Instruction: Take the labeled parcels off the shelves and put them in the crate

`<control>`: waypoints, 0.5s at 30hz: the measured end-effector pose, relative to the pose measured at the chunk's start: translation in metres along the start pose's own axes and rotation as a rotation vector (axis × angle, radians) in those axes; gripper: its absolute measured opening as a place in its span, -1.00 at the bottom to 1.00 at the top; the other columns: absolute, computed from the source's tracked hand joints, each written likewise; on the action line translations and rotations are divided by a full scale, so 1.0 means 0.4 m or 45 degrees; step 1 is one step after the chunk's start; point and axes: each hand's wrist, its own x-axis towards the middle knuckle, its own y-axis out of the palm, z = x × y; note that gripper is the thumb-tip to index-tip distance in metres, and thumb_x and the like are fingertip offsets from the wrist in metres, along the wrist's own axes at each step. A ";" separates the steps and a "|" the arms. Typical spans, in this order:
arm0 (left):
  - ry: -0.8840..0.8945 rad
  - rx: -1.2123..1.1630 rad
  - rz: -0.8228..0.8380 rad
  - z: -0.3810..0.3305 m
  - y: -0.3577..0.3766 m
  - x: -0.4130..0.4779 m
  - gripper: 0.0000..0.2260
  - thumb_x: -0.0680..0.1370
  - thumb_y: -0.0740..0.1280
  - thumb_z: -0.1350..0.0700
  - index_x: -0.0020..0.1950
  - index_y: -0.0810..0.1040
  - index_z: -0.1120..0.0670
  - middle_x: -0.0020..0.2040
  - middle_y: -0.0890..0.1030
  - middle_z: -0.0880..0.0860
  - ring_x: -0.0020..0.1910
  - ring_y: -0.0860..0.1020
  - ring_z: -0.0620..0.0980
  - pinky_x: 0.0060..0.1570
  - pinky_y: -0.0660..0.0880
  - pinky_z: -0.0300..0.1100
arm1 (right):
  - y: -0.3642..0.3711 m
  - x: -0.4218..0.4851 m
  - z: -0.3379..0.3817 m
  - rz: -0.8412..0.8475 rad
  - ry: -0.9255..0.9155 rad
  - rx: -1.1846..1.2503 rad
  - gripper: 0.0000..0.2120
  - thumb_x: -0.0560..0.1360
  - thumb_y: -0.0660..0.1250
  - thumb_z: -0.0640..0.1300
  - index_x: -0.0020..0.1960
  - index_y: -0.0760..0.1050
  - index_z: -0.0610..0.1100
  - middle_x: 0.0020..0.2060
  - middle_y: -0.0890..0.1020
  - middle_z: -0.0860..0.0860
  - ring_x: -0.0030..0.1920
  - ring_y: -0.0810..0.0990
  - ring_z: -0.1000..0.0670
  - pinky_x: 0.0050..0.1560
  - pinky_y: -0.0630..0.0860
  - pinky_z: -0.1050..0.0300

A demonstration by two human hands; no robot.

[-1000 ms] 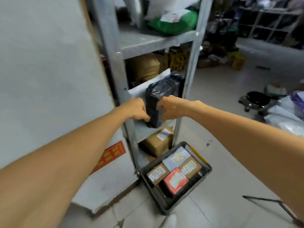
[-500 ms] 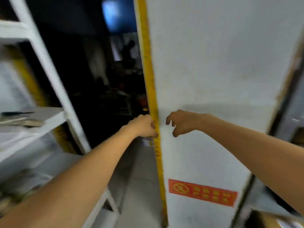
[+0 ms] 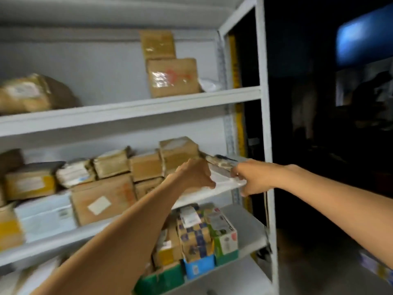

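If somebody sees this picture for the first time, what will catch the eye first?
First, the two bare arms reaching in, with the left hand and right hand meeting on a flat white parcel at the right end of the middle shelf. Next, the brown cardboard boxes crowding that shelf to the left.

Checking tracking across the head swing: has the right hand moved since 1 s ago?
Yes. It was on a black parcel at another rack; now the right hand is at the right end of the middle shelf of a different rack, on a flat white parcel.
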 end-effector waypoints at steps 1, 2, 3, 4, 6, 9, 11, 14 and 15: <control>-0.038 0.034 -0.029 0.032 -0.031 -0.012 -0.64 0.42 0.47 -0.07 0.17 0.62 0.02 0.12 0.62 0.00 0.05 0.57 0.02 0.10 0.53 -0.11 | -0.026 0.026 0.032 -0.027 -0.043 -0.006 -0.39 0.42 0.42 -0.02 0.43 0.32 0.00 0.19 0.49 0.00 0.14 0.52 -0.05 0.07 0.55 -0.01; -0.078 0.047 -0.064 0.059 -0.064 -0.021 -0.63 0.41 0.47 -0.08 0.17 0.62 0.01 0.12 0.62 0.00 0.06 0.57 0.03 0.12 0.52 -0.09 | -0.052 0.049 0.061 -0.061 -0.079 -0.012 -0.43 0.41 0.42 -0.02 0.39 0.37 -0.01 0.14 0.50 0.01 0.09 0.54 -0.06 0.04 0.57 -0.05; -0.116 0.043 -0.099 0.082 -0.096 -0.028 -0.64 0.41 0.47 -0.07 0.16 0.63 0.01 0.12 0.62 0.01 0.08 0.56 0.04 0.14 0.52 -0.07 | -0.079 0.071 0.087 -0.102 -0.110 -0.023 -0.50 0.39 0.42 -0.02 0.30 0.42 -0.04 0.08 0.52 0.01 0.03 0.56 -0.07 -0.01 0.59 -0.08; -0.149 0.033 -0.133 0.105 -0.130 -0.035 -0.65 0.41 0.48 -0.06 0.14 0.64 0.01 0.10 0.63 0.02 0.08 0.57 0.05 0.13 0.52 -0.05 | -0.109 0.091 0.109 -0.143 -0.135 -0.041 -0.56 0.37 0.41 -0.03 0.23 0.46 -0.07 0.02 0.54 0.00 -0.03 0.57 -0.07 -0.06 0.60 -0.11; -0.189 0.015 -0.192 0.145 -0.192 -0.040 -0.67 0.39 0.50 -0.04 0.11 0.65 0.03 0.03 0.66 0.04 0.05 0.58 0.05 0.08 0.53 -0.07 | -0.168 0.124 0.141 -0.193 -0.158 -0.047 -0.57 0.35 0.40 -0.02 0.19 0.46 -0.06 0.03 0.54 0.00 -0.02 0.57 -0.07 -0.07 0.59 -0.10; -0.199 0.012 -0.281 0.188 -0.270 -0.030 -0.66 0.38 0.51 -0.03 0.10 0.64 0.06 0.03 0.64 0.04 0.03 0.58 0.06 0.03 0.54 -0.09 | -0.247 0.162 0.157 -0.255 -0.160 -0.008 -0.44 0.37 0.38 0.06 0.35 0.36 0.05 0.12 0.47 0.05 0.07 0.51 -0.03 -0.02 0.53 0.02; -0.187 0.016 -0.327 0.211 -0.311 -0.017 -0.64 0.37 0.50 -0.04 0.13 0.61 0.02 0.05 0.62 0.02 0.04 0.56 0.04 0.03 0.53 -0.11 | -0.294 0.185 0.158 -0.303 -0.159 0.008 -0.42 0.40 0.40 0.04 0.39 0.34 0.02 0.14 0.48 0.04 0.07 0.50 -0.01 -0.06 0.49 0.08; -0.170 0.038 -0.398 0.236 -0.370 -0.001 -0.64 0.37 0.49 -0.07 0.13 0.60 -0.01 0.06 0.60 -0.01 0.03 0.55 0.02 0.01 0.51 -0.13 | -0.348 0.210 0.167 -0.383 -0.142 0.043 -0.39 0.38 0.45 0.02 0.39 0.36 0.00 0.12 0.48 0.05 0.05 0.51 0.00 -0.01 0.52 0.08; -0.158 0.052 -0.420 0.240 -0.391 0.004 -0.64 0.38 0.49 -0.07 0.13 0.62 0.01 0.07 0.60 0.00 0.04 0.55 0.02 0.02 0.52 -0.11 | -0.364 0.218 0.171 -0.414 -0.139 0.044 -0.39 0.38 0.46 0.02 0.38 0.36 -0.01 0.09 0.48 0.06 0.04 0.51 0.00 0.01 0.54 0.06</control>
